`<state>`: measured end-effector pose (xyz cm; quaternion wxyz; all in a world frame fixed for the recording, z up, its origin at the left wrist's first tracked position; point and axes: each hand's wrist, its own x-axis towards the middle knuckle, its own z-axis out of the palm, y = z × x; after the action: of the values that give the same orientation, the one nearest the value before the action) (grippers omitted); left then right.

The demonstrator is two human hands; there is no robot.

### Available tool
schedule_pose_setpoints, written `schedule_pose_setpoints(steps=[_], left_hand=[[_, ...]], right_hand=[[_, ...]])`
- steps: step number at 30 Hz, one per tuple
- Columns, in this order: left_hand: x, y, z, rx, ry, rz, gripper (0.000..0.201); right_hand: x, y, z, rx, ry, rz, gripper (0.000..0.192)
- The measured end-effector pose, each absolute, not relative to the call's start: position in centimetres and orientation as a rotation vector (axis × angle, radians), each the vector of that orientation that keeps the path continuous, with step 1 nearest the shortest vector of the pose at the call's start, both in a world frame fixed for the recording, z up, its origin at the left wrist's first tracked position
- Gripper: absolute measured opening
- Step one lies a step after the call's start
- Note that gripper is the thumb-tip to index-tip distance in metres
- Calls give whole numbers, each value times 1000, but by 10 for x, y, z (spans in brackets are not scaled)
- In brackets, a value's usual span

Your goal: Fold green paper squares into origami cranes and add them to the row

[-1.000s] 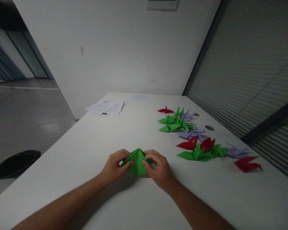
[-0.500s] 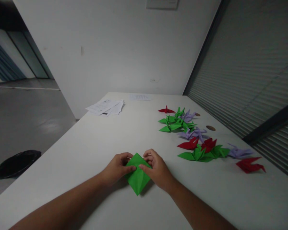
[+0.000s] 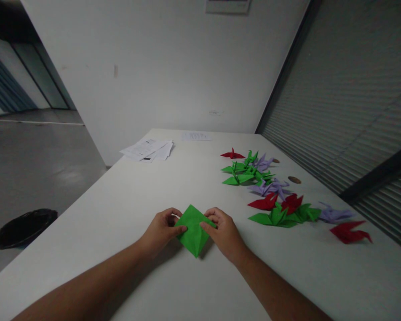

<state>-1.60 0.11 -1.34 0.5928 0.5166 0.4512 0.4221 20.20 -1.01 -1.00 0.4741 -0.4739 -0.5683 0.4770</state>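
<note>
Our fingertips pinch the side corners of the green folded paper (image 3: 193,228), left hand (image 3: 162,231) at its 9 o'clock, right hand (image 3: 223,232) at its 3 o'clock, the piece lying flat on the white table (image 3: 120,209). Finished paper cranes (image 3: 270,196) lie toward 2 o'clock, printed sheets (image 3: 147,149) toward 11.

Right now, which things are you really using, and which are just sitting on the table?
In use:
left hand
right hand
green folded paper, pinched by both hands on the white table

Lying about:
finished paper cranes, red, green and purple
printed sheets
black bin on the floor
</note>
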Motion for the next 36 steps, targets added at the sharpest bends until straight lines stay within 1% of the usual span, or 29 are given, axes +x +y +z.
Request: schedule_pose_setpoints(steps=[17,25,29,32,34,36], left_hand=[[-22,3,-16,1139,966,1054,47],[-24,5,-16,1193,984,1121,46],[-26,8,-18,1225,1008,1112,41],[-28,9,-21,1332,1044,1065,33],[-31,10,-23,1556,1140,1002,25],[-32,8,-22,1883,1248,938,11]], right_hand=[[209,-4,-14,-1192,-1301,1189,32],[210,-4,-13,-1218,-1273,1219,31],[212,-2,-12,-1228,-1266,1225,32],[215,-1,-15,-1264,-1283,1231,31],[216,-1,-17,-1307,-1327,1219,27],[217,-2,-21,-1358,-1405,1172,20]])
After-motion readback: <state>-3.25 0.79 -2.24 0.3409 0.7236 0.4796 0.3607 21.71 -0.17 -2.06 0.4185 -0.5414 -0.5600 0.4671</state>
